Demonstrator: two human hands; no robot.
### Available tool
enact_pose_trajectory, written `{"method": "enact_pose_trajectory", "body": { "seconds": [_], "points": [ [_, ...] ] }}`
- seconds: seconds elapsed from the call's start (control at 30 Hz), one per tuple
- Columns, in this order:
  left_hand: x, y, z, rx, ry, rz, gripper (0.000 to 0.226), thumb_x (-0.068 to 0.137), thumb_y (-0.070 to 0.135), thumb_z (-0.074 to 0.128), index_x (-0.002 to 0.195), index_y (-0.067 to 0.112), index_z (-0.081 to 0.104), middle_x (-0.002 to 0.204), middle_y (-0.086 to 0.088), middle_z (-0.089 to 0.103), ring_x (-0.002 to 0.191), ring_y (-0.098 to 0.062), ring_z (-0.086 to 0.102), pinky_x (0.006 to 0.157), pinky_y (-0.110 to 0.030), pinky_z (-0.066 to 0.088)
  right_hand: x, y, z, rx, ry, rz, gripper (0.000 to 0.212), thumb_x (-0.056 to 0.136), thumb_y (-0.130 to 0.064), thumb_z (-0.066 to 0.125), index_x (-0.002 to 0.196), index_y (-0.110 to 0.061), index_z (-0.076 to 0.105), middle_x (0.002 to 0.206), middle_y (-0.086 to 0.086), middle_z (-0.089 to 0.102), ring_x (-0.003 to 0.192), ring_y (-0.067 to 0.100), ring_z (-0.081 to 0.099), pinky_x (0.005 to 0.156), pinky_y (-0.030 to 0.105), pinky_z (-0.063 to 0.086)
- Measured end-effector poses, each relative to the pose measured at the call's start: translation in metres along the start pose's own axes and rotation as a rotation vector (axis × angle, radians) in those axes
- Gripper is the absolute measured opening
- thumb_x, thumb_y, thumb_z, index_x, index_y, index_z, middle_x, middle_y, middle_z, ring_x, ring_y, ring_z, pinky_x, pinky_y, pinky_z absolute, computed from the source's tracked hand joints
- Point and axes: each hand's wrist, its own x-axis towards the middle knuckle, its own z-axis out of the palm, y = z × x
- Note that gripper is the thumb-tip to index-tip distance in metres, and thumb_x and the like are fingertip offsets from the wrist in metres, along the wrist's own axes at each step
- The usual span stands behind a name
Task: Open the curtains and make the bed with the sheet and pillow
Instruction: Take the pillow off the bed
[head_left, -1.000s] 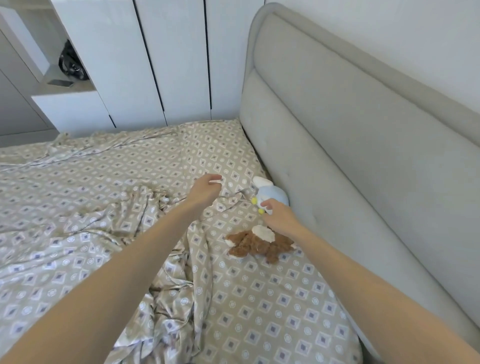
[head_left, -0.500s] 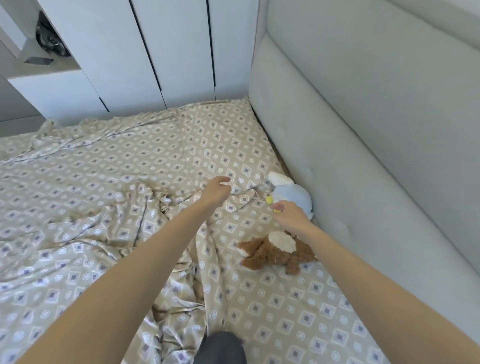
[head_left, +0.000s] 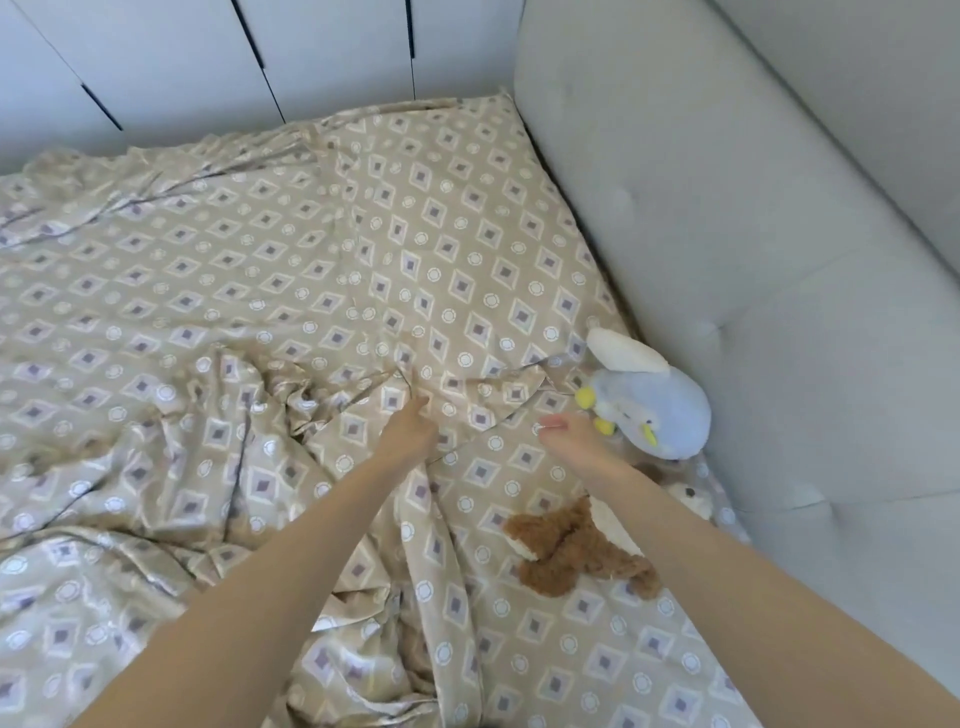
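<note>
Here, in the head view, the beige diamond-patterned sheet (head_left: 322, 291) covers the bed, smooth near the grey padded headboard (head_left: 727, 234) and rumpled toward the near left. The left hand (head_left: 410, 434) rests on the sheet with fingers curled together, pinching a ridge of the fabric. The right hand (head_left: 569, 436) hovers just above the sheet, fingers loosely bent and slightly parted, holding nothing visible. A blue plush toy (head_left: 652, 405) lies against the headboard just beside that hand; a brown plush toy (head_left: 566, 551) lies partly under the right forearm. White cabinet doors (head_left: 332, 47) stand beyond the bed.
</note>
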Motion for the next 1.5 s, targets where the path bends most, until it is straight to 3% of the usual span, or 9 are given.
{"method": "enact_pose_trajectory", "body": {
  "seconds": [0.17,0.37,0.5,0.63,0.8,1.17,1.27,1.37,1.5],
  "points": [
    [0.041,-0.041,-0.004,-0.023,-0.048,-0.065,0.052,0.098,0.016,0.037,0.148,0.023,0.028,0.153,-0.005,0.030,0.138,-0.025,0.033,0.106,-0.032,0.031,0.058,-0.004,0.044,0.279,-0.017,0.194,0.034,0.097,-0.013,0.047,0.131,-0.013,0.051,0.110,0.005,0.053,0.098,0.021,0.055,0.076,0.030,0.042],
    [0.066,-0.065,-0.008,-0.012,-0.035,-0.056,0.055,0.095,0.011,0.036,0.148,0.026,0.029,0.151,-0.001,0.034,0.086,-0.010,0.051,0.072,-0.019,0.035,0.102,-0.003,0.082,0.647,-0.132,0.340,0.048,0.094,-0.012,0.056,0.140,-0.017,0.042,0.121,0.002,0.047,0.104,0.021,0.049,0.079,0.037,0.052],
    [0.077,-0.070,-0.012,-0.005,-0.044,-0.041,0.054,0.095,0.012,0.038,0.147,0.027,0.030,0.151,0.000,0.034,0.104,-0.014,0.054,0.081,-0.021,0.037,0.120,-0.007,0.097,0.882,-0.185,0.380,0.007,0.094,-0.007,0.056,0.098,-0.012,0.056,0.107,0.004,0.052,0.113,0.024,0.052,0.088,0.036,0.051],
    [0.082,-0.065,-0.019,-0.024,-0.051,-0.021,0.054,0.095,0.013,0.036,0.147,0.026,0.029,0.154,0.000,0.029,0.131,-0.020,0.040,0.098,-0.028,0.032,0.138,-0.013,0.101,0.888,-0.095,0.449,0.012,0.095,-0.010,0.054,0.083,-0.012,0.055,0.075,0.001,0.054,0.070,0.011,0.050,0.057,0.021,0.047],
    [0.089,-0.061,-0.027,-0.047,-0.019,0.004,0.052,0.096,0.012,0.037,0.146,0.024,0.032,0.147,-0.001,0.038,0.105,-0.014,0.049,0.079,-0.021,0.037,0.151,-0.026,0.101,1.007,-0.071,0.442,0.028,0.094,-0.025,0.058,0.068,-0.016,0.056,0.053,-0.006,0.052,0.051,0.006,0.043,0.054,0.019,0.042],
    [0.090,-0.053,-0.033,-0.085,0.012,-0.016,0.050,0.096,0.011,0.037,0.144,0.022,0.036,0.150,0.000,0.035,0.138,-0.019,0.034,0.108,-0.033,0.029,0.147,-0.035,0.083,0.885,-0.015,0.446,0.022,0.093,-0.022,0.062,0.074,-0.016,0.051,0.063,-0.005,0.045,0.050,0.006,0.033,0.053,0.019,0.034],
    [0.088,-0.048,-0.034,-0.101,0.028,-0.009,0.050,0.096,0.009,0.037,0.145,0.020,0.034,0.151,0.001,0.033,0.139,-0.018,0.032,0.110,-0.033,0.027,0.135,-0.045,0.079,0.610,0.084,0.277,0.008,0.098,-0.019,0.051,0.096,-0.013,0.056,0.070,-0.002,0.046,0.056,0.009,0.037,0.054,0.021,0.036],
    [0.082,-0.039,-0.036,-0.062,0.049,-0.002,0.053,0.096,0.009,0.036,0.147,0.021,0.029,0.153,0.001,0.031,0.139,-0.019,0.031,0.109,-0.032,0.027,0.118,-0.059,0.063,0.301,0.166,-0.002,0.024,0.102,-0.019,0.036,0.116,-0.011,0.053,0.088,0.001,0.051,0.083,0.019,0.051,0.072,0.029,0.039],
    [0.063,-0.009,-0.043,-0.043,0.053,0.059,0.060,0.093,0.007,0.042,0.149,0.019,0.024,0.152,-0.003,0.032,0.136,-0.024,0.036,0.103,-0.033,0.033,0.088,-0.081,0.027,0.231,0.190,-0.216,0.023,0.098,-0.010,0.032,0.080,-0.016,0.044,0.072,0.000,0.043,0.072,0.019,0.043,0.060,0.028,0.033]
  ]
}}
